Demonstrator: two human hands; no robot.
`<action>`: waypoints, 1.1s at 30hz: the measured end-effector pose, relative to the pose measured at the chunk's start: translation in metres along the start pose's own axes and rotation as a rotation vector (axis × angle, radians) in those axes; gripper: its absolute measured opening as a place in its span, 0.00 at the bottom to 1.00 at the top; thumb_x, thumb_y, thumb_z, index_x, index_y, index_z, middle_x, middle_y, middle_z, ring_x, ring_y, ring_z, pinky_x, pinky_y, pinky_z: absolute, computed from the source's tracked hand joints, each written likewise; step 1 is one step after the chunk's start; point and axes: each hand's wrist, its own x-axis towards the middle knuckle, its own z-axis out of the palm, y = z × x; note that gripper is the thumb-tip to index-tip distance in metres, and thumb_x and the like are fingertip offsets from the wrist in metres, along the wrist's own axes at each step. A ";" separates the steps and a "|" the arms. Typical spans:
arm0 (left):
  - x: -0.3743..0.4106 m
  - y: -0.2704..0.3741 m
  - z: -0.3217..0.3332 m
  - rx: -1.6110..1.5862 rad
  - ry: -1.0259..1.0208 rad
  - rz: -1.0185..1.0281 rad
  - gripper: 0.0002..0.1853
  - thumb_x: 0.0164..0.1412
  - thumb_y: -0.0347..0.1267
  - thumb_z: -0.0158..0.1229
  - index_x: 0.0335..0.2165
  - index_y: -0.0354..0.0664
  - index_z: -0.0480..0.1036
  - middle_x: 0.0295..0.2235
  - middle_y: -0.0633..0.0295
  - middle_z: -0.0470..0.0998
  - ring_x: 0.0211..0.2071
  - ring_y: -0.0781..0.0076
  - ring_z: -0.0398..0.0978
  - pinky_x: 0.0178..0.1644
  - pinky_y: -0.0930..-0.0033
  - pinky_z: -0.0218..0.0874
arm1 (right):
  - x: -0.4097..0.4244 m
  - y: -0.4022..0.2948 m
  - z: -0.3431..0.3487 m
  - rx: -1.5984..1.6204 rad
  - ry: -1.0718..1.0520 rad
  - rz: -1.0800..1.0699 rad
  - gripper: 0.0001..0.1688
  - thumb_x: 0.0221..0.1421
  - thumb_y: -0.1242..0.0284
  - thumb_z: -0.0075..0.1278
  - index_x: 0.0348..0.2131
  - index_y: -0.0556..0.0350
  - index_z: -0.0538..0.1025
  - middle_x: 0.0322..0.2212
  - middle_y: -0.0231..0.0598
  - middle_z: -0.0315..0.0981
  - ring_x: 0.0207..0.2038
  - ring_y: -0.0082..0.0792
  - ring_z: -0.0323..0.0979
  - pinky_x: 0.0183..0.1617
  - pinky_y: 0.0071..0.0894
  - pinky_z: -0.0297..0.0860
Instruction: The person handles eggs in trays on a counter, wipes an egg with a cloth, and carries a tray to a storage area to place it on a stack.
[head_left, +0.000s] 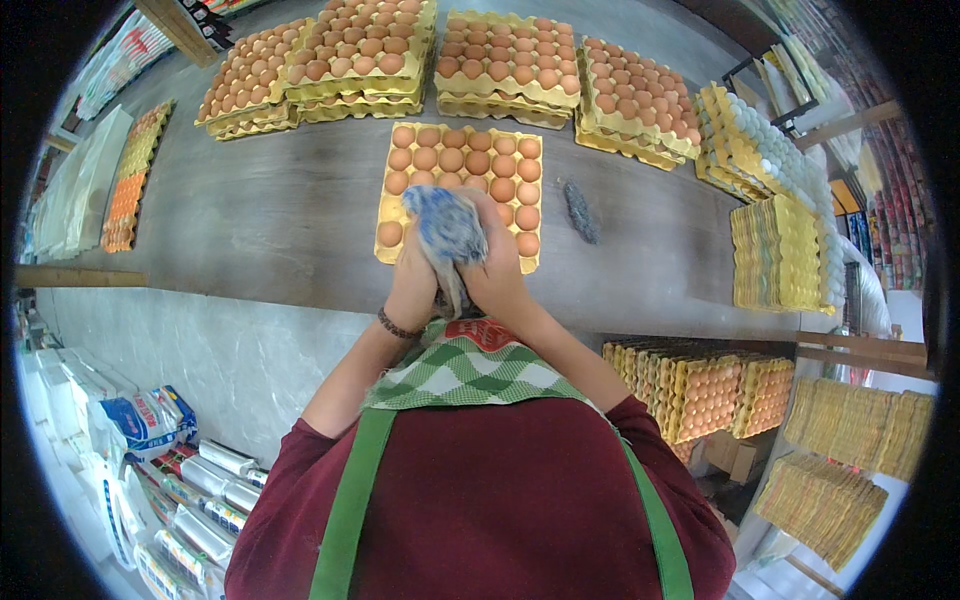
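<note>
Both of my hands are together over the near part of a yellow egg tray (382, 253) filled with brown eggs (451, 160). My left hand (414, 271) and my right hand (496, 266) grip a blue and grey cloth (448, 225), bunched between them. Whether an egg is inside the cloth is hidden. At the tray's left side one cup shows no egg, with a brown egg (390, 233) in the cup nearer to me. A dark grey, rough-looking scouring pad or rag (581, 211) lies on the table right of the tray.
Stacked trays of brown eggs (506, 56) line the table's far side. Pale eggs (780, 142) and a stack of bare yellow trays (776, 255) stand right. An orange and yellow tray stack (127, 195) is left. More egg trays (705, 397) sit below the tabletop (300, 225).
</note>
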 end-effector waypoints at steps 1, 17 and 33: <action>0.000 0.005 0.002 -0.005 0.038 -0.065 0.24 0.70 0.47 0.40 0.51 0.38 0.65 0.46 0.62 0.73 0.45 0.74 0.71 0.49 0.67 0.66 | 0.003 0.002 -0.003 -0.025 0.035 0.129 0.26 0.49 0.80 0.49 0.50 0.63 0.67 0.39 0.44 0.75 0.41 0.45 0.75 0.49 0.34 0.69; -0.008 -0.044 -0.020 -0.922 -0.129 -0.419 0.17 0.70 0.41 0.43 0.47 0.43 0.69 0.43 0.64 0.75 0.44 0.71 0.74 0.51 0.63 0.67 | -0.023 -0.011 -0.004 -0.200 -0.201 0.038 0.18 0.54 0.78 0.49 0.46 0.57 0.73 0.39 0.48 0.75 0.41 0.47 0.74 0.48 0.34 0.69; 0.108 -0.070 -0.103 1.224 0.054 0.152 0.21 0.57 0.38 0.56 0.47 0.39 0.65 0.46 0.46 0.66 0.38 0.42 0.73 0.44 0.50 0.66 | -0.062 0.048 -0.077 0.042 0.200 0.596 0.15 0.59 0.77 0.47 0.46 0.65 0.72 0.36 0.36 0.77 0.39 0.24 0.71 0.46 0.27 0.67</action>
